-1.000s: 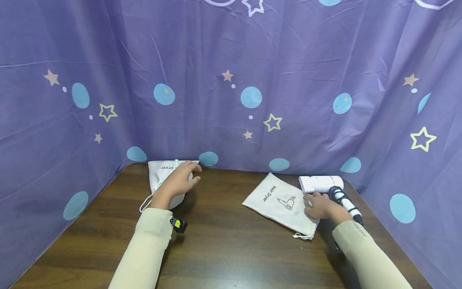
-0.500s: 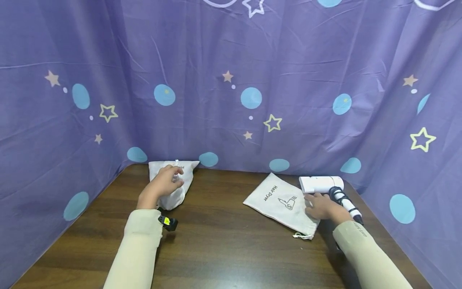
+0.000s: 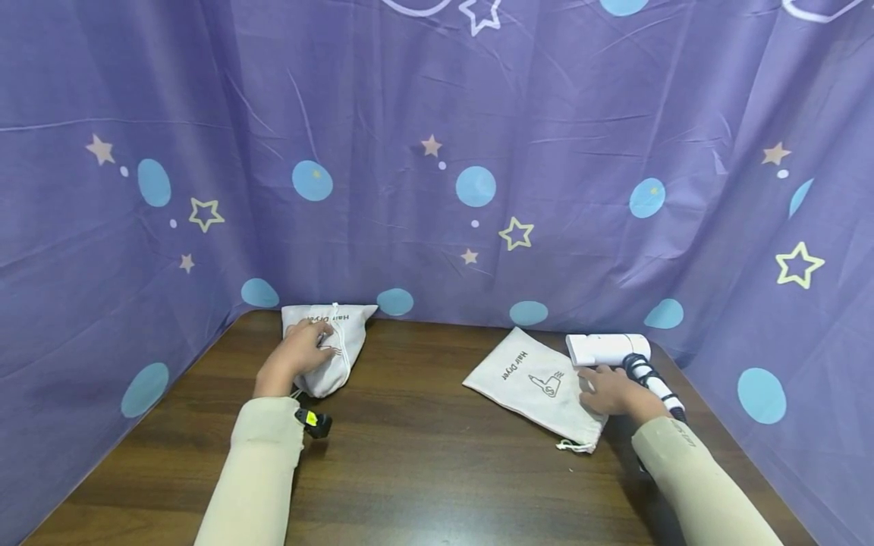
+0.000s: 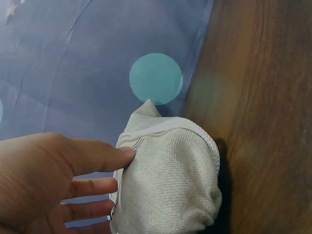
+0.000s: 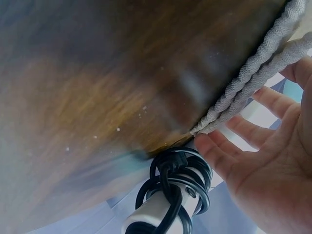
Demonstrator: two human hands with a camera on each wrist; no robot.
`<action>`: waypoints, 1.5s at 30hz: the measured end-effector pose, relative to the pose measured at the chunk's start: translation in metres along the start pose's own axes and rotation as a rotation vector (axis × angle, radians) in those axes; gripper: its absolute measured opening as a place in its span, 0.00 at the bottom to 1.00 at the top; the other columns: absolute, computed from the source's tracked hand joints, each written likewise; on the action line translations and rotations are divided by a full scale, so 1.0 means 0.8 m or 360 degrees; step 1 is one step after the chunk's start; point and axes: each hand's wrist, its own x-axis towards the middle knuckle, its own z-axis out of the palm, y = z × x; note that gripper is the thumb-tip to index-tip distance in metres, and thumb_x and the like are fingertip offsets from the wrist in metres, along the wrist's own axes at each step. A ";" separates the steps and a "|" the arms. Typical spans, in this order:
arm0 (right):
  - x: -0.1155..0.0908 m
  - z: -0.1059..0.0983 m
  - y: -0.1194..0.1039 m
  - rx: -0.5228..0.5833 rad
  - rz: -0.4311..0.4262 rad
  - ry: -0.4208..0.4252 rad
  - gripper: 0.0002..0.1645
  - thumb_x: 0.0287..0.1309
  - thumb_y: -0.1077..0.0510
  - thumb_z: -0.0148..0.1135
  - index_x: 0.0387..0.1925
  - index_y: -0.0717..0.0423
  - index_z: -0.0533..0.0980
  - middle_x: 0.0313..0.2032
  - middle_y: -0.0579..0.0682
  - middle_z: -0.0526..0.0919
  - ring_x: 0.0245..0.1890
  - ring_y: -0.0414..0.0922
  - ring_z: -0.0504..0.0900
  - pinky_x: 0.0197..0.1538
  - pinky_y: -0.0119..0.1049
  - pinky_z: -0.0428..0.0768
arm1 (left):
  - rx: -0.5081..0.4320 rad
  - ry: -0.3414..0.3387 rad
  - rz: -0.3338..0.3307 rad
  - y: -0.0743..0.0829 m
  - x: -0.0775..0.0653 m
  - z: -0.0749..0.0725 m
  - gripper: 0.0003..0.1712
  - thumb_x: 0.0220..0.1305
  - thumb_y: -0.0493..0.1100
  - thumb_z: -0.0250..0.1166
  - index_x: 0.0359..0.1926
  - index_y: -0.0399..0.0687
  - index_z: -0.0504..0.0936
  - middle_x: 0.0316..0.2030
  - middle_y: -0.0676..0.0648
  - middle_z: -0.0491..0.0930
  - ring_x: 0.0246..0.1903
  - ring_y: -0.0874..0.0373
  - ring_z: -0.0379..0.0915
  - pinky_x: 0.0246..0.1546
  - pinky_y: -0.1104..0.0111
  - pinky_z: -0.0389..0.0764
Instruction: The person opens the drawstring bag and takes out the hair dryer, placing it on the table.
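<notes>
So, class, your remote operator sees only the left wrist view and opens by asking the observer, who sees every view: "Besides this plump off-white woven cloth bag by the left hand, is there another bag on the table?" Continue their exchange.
Observer: Yes, a second, flatter off-white cloth bag lies on the brown wooden table, to the right of your bag.
Operator: Where is the person's other hand?
Observer: The bare right hand is at the second bag's right edge.
Operator: What lies past that hand, towards the far right corner?
Observer: A white, L-shaped hair dryer with a black, rounded cord wound round its handle.
</notes>
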 end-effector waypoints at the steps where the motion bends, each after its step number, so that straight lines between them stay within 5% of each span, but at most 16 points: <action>1: 0.001 0.000 0.000 -0.0001 0.0000 0.0001 0.36 0.64 0.50 0.58 0.69 0.63 0.69 0.60 0.75 0.71 0.58 0.76 0.68 0.61 0.71 0.66 | -0.0001 0.0002 0.0010 -0.001 0.000 0.001 0.23 0.59 0.40 0.69 0.53 0.31 0.80 0.54 0.25 0.76 0.55 0.25 0.68 0.58 0.39 0.67; 18: -0.002 -0.002 0.000 0.0006 0.0015 -0.0017 0.36 0.63 0.50 0.57 0.68 0.65 0.69 0.60 0.75 0.70 0.58 0.75 0.68 0.61 0.71 0.66 | -0.0090 0.0017 0.0071 -0.006 0.003 0.011 0.20 0.57 0.38 0.70 0.49 0.31 0.80 0.45 0.31 0.80 0.49 0.35 0.75 0.55 0.44 0.71; 31: -0.004 -0.001 -0.003 -0.0008 -0.0001 -0.0002 0.36 0.64 0.50 0.58 0.69 0.66 0.69 0.59 0.74 0.71 0.56 0.74 0.69 0.61 0.70 0.66 | -0.0082 -0.0073 0.0031 0.011 0.005 0.012 0.19 0.57 0.41 0.69 0.47 0.35 0.78 0.39 0.36 0.75 0.41 0.39 0.72 0.46 0.48 0.74; 45: -0.003 0.000 -0.005 -0.0032 -0.0007 0.0004 0.35 0.64 0.51 0.57 0.68 0.67 0.68 0.57 0.75 0.70 0.55 0.74 0.69 0.62 0.71 0.64 | -0.0045 -0.0117 -0.0013 0.031 0.009 0.021 0.20 0.58 0.44 0.70 0.47 0.38 0.76 0.41 0.36 0.73 0.45 0.35 0.72 0.48 0.46 0.74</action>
